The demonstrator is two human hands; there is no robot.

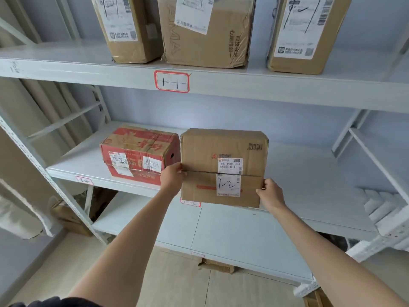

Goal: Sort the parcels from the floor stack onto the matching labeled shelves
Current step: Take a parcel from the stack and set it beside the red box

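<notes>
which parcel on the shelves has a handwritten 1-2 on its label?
The plain brown parcel on the middle shelf, held by the left hand and the right hand. Beside it, the red printed parcel shows no such mark.

middle shelf [309, 173]: printed box [137, 156] left, touching held parcel [221, 167] | top shelf [287, 85]: three boxes [205, 34]

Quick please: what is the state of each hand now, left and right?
Left hand: holds the left side of the box marked 1-2.
Right hand: holds the same box at its lower right edge.
</notes>
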